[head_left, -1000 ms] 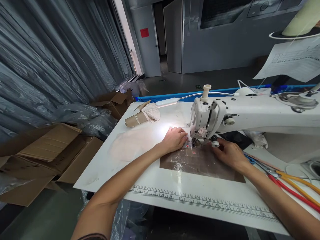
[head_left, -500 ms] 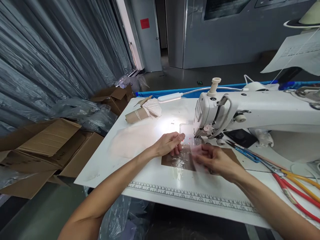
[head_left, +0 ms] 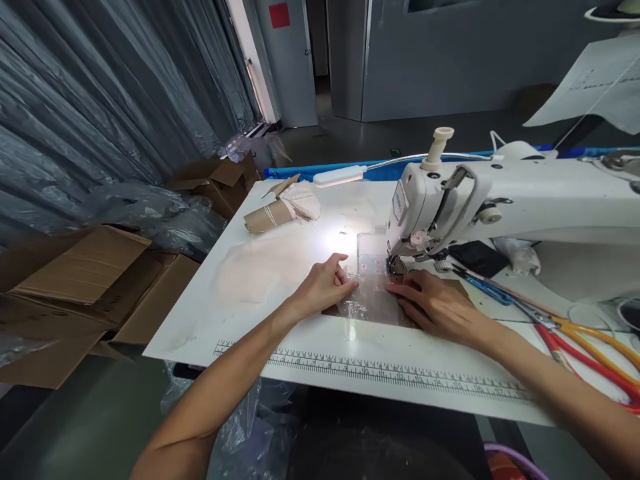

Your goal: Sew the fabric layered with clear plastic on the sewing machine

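A sheer pale piece of fabric [head_left: 377, 303] lies in front of the sewing machine [head_left: 417, 210], over a brown patch on the table that shines as if covered with clear tape. At the fabric's left edge is my left hand [head_left: 323, 287], thumb and index finger apart and the other fingers curled. My right hand [head_left: 435, 303] rests palm down on the right side, its fingers stretched towards the presser foot [head_left: 395, 265]. Whether the fabric's edge reaches under the foot I cannot tell.
Blue-handled scissors [head_left: 493, 290], red-handled scissors [head_left: 555, 343] and orange-handled ones lie at right. A lace roll [head_left: 303, 202] and pale fabric [head_left: 255, 267] are at left. A printed ruler [head_left: 365, 369] runs along the front edge. Cardboard boxes [head_left: 90, 263] stand left of the table.
My right hand has flattened onto the sheer fabric, which now lies flatter over the brown patch. My left thumb and index finger have spread apart. The view has tilted down slightly.
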The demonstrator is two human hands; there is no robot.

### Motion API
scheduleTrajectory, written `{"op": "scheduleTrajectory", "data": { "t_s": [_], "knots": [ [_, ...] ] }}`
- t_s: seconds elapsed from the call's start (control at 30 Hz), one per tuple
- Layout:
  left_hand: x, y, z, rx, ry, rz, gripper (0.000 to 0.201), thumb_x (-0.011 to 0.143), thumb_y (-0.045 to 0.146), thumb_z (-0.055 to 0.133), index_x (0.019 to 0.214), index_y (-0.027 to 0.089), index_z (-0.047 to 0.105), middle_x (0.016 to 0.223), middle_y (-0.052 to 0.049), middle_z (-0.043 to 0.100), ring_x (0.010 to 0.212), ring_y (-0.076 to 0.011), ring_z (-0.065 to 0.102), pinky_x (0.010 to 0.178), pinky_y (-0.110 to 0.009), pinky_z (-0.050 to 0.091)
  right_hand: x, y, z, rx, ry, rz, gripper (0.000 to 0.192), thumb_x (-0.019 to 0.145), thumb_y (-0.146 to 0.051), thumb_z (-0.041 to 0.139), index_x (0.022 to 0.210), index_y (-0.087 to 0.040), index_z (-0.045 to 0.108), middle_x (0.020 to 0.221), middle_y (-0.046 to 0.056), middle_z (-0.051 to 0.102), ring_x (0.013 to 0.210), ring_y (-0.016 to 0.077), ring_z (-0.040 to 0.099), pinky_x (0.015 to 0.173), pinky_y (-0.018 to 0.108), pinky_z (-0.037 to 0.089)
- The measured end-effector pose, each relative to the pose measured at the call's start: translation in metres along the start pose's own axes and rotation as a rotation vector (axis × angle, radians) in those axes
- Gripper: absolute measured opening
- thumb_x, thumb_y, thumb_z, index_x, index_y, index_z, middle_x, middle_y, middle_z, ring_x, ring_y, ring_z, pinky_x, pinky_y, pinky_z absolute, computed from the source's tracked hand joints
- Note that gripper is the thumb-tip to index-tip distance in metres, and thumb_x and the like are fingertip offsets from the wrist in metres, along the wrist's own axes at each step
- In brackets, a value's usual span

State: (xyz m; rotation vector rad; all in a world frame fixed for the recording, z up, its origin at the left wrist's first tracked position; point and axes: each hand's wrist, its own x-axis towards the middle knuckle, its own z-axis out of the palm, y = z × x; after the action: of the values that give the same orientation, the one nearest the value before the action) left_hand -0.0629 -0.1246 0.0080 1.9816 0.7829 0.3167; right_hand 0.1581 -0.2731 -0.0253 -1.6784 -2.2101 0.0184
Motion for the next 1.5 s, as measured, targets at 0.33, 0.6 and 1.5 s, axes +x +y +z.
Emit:
{"op": "scheduleTrajectory", "data": {
  "t_s": [0.33,0.6,1.5],
  "knots": [
    [0.006,-0.012,0.005,-0.022,-0.013,-0.008,0.049,0.084,0.033,0.067,0.126,0.019,0.047,0.075,0.004,0.062,0.058,-0.0101,0.06,0.055,-0.023,0.051,-0.002,0.012,-0.003,0.325,-0.002,0.153,0.036,0.096,-0.034,0.043,0.128,-0.025,0.058,0.103,0.009,0.062,0.09,0.0232,0.063,0.08,0.04,0.055],
    [0.005,-0.007,0.001,-0.033,-0.009,-0.071,0.047,0.081,0.034,0.069,0.122,0.018,0.051,0.074,0.003,0.063,0.058,-0.0102,0.059,0.053,-0.022,0.051,-0.006,0.008,0.007,0.243,0.072,0.013,0.037,0.096,-0.029,0.045,0.129,-0.026,0.06,0.108,0.012,0.055,0.099,0.0243,0.057,0.089,0.046,0.051],
    [0.005,-0.013,0.005,-0.025,0.002,-0.064,0.051,0.08,0.035,0.069,0.125,0.019,0.051,0.078,0.001,0.063,0.062,-0.0109,0.059,0.058,-0.024,0.051,-0.016,-0.002,-0.002,0.193,-0.019,-0.007,0.036,0.091,-0.024,0.05,0.122,-0.034,0.066,0.114,0.009,0.058,0.106,0.0261,0.056,0.09,0.049,0.046]
  ]
}}
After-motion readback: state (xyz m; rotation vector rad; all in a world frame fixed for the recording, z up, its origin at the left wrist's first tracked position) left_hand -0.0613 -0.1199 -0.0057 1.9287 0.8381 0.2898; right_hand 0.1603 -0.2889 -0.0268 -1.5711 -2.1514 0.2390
